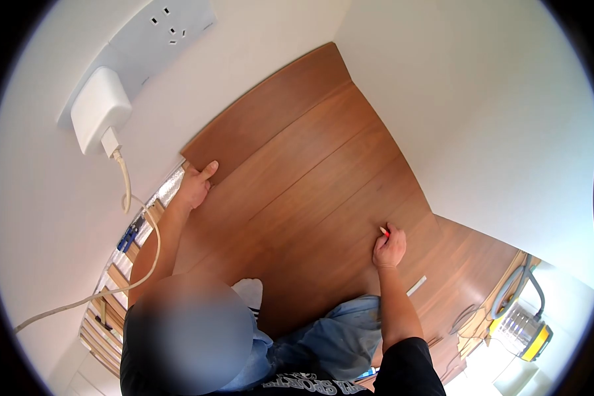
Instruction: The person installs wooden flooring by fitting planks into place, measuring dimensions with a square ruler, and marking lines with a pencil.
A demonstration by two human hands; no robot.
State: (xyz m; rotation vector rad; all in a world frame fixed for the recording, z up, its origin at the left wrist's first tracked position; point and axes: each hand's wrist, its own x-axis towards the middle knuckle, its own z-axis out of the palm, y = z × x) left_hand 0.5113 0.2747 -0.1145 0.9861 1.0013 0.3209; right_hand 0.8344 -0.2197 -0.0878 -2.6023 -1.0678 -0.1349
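Along the wall, a brown wood-look floorboard (270, 99) lies beside the rows of laid boards (336, 158). My left hand (198, 187) is at the near end of that floorboard, gripping it with the thumb stretched out; some of its fingers are hidden. My right hand (390, 247) is closed around a red pencil (386, 233), its pale tip pointing up and left above the laid boards. My sock-covered foot (249, 294) and blue jeans (346, 330) are on the floor between my arms.
A white adapter (102, 109) sits in the wall socket strip (162, 36), and its cable (155, 244) hangs across my left arm. Wood pieces (115, 277) and a blue clamp-like tool (127, 239) lie at left. A yellow-black vacuum cleaner (531, 336) stands at right near a pale strip (416, 286).
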